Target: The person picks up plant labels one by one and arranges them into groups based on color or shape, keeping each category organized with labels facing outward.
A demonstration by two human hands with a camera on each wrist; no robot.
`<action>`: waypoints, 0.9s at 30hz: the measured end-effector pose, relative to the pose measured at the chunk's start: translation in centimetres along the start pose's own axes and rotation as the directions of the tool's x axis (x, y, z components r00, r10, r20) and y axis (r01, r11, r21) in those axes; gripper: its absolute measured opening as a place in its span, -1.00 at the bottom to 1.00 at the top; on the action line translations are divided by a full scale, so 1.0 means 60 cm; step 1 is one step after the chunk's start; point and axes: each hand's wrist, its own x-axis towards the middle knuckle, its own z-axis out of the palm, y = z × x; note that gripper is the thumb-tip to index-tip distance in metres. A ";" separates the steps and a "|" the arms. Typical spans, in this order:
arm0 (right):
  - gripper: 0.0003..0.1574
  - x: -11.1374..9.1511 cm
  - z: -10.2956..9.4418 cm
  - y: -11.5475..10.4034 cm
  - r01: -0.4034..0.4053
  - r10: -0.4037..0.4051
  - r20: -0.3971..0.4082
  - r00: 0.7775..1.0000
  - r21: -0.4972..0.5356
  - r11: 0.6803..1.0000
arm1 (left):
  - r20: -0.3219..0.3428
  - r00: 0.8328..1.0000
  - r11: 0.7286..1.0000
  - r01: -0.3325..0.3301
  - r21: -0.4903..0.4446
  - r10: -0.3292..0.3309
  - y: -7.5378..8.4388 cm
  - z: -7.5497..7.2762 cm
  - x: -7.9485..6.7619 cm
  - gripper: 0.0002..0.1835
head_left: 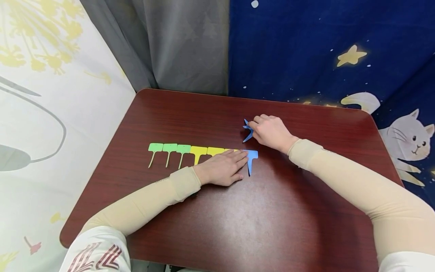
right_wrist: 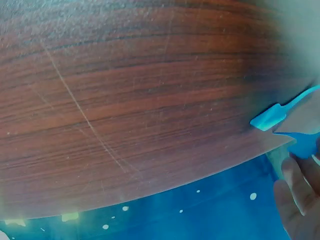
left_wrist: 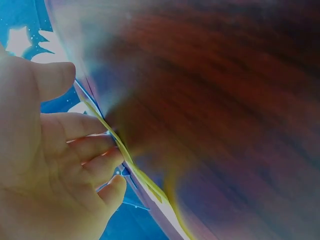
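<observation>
Flat T-shaped plant labels lie side by side in the head view: green plant labels (head_left: 156, 147) on the left, yellow plant labels (head_left: 198, 150) after them, and a blue plant label (head_left: 252, 154) at the right end. My left hand (head_left: 222, 168) rests on the row with straight fingers, covering parts of the yellow labels and touching the blue one. Farther back, my right hand (head_left: 272, 132) pinches at loose blue plant labels (head_left: 248, 136) with bent fingers. In the right wrist view, one blue plant label (right_wrist: 270, 118) shows above the fingers; the thumb's contact is hidden.
The dark red wooden table (head_left: 204, 219) has rounded corners. A grey curtain (head_left: 190, 45) and a blue starry curtain (head_left: 289, 49) hang behind its far edge. A white patterned cloth (head_left: 85, 124) hangs along the left side.
</observation>
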 end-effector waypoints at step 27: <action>-0.74 -0.008 -0.075 0.009 -0.332 0.384 -0.104 0.917 0.334 0.882 | -0.003 1.000 1.000 -0.007 0.024 0.007 0.000 0.001 0.003 -0.28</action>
